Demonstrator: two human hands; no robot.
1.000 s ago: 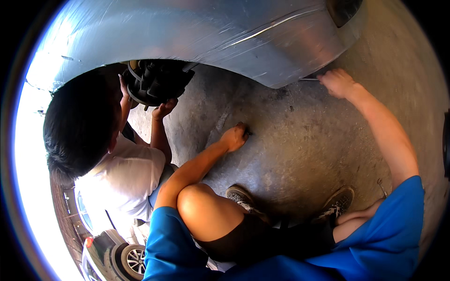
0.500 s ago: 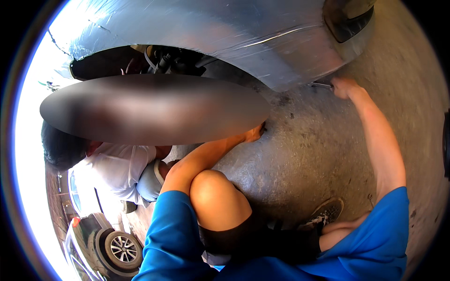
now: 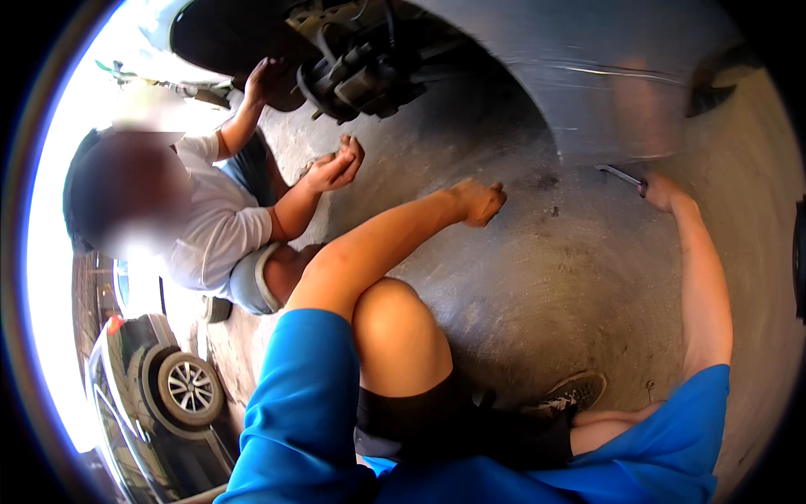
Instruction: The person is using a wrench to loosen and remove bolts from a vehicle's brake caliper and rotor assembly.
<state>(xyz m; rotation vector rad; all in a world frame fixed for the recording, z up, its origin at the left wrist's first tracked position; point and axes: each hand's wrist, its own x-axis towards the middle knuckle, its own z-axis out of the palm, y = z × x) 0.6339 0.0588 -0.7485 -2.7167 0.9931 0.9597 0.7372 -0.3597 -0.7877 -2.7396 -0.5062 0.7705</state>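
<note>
My right hand, arm stretched out, is closed around a metal wrench. The wrench's far end points left, close under the lower edge of the grey car bumper; whether it touches anything there I cannot tell. In front of my bent knee, my left hand hangs over the floor with its fingers curled in. A dark spot shows at its fingertips, too small to name. Further up, the open wheel arch shows a bare wheel hub with brake parts.
A person in a white shirt squats at the left, one hand by the wheel arch, the other held out below the hub. A dark parked car stands behind. My shoe rests on the stained concrete floor.
The view has shifted, so the hub and the other person's hands now show. More of the wrench is visible, and my left hand appears higher and further right.
</note>
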